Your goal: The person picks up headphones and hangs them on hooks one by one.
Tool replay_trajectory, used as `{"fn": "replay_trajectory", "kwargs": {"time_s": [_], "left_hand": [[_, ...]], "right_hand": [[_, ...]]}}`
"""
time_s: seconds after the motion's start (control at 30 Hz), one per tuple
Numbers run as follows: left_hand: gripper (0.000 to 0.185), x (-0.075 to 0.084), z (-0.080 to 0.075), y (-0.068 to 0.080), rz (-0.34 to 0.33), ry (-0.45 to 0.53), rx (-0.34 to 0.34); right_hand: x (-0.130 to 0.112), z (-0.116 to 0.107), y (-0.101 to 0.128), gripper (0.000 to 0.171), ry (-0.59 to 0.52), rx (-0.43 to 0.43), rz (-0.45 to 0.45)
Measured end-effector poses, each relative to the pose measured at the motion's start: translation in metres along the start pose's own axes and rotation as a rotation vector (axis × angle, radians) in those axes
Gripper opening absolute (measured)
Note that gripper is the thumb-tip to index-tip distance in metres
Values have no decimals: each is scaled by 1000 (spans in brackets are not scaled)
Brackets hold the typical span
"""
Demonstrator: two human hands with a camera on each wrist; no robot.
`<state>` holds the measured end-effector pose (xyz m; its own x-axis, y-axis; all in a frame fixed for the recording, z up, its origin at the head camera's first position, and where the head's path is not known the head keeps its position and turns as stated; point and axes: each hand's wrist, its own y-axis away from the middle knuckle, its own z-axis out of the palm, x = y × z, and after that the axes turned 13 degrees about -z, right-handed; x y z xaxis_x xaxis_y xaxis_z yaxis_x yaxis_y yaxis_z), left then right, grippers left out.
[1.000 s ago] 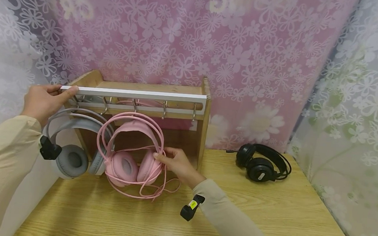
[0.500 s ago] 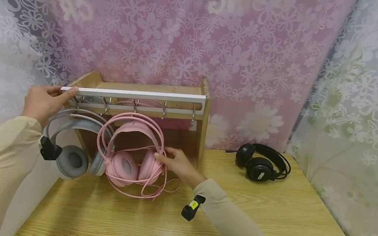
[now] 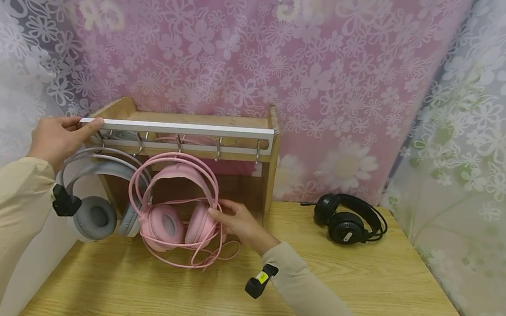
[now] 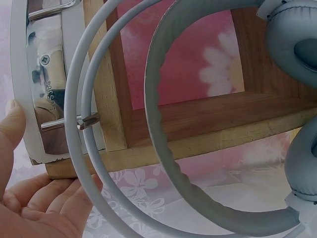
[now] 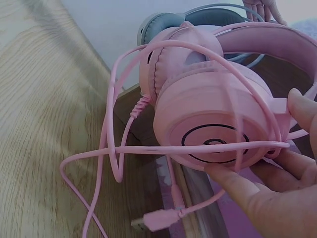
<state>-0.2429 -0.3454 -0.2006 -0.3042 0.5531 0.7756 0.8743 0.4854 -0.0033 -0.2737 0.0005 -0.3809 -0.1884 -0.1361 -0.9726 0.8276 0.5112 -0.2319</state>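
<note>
Left hand (image 3: 58,138) grips the rack's white rail (image 3: 179,128); right hand (image 3: 236,222) seemingly pinches the pink headphones (image 3: 173,206)

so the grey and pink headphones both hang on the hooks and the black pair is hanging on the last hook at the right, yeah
Not quite. The grey headphones and the pink headphones do hang from the hooks, but the black headphones are not on a hook: they lie on the wooden table, to the right of the rack. The head view shows this.
</note>
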Motion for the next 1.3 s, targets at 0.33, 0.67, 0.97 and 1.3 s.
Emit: {"fn": "replay_trajectory", "kwargs": {"time_s": [0.33, 0.67, 0.97, 1.3], "left_hand": [[93, 0, 0, 1, -1, -5, 5], [93, 0, 0, 0, -5, 1, 10], [94, 0, 0, 1, -3, 11, 1], [94, -1, 0, -1, -2, 13, 0]], "right_hand": [[3, -6, 11, 62, -58, -10, 19], [18, -8, 21, 58, -124, -28, 73], [37, -5, 31, 51, -204, -86, 84], [51, -9, 38, 43, -162, -118, 76]]}}
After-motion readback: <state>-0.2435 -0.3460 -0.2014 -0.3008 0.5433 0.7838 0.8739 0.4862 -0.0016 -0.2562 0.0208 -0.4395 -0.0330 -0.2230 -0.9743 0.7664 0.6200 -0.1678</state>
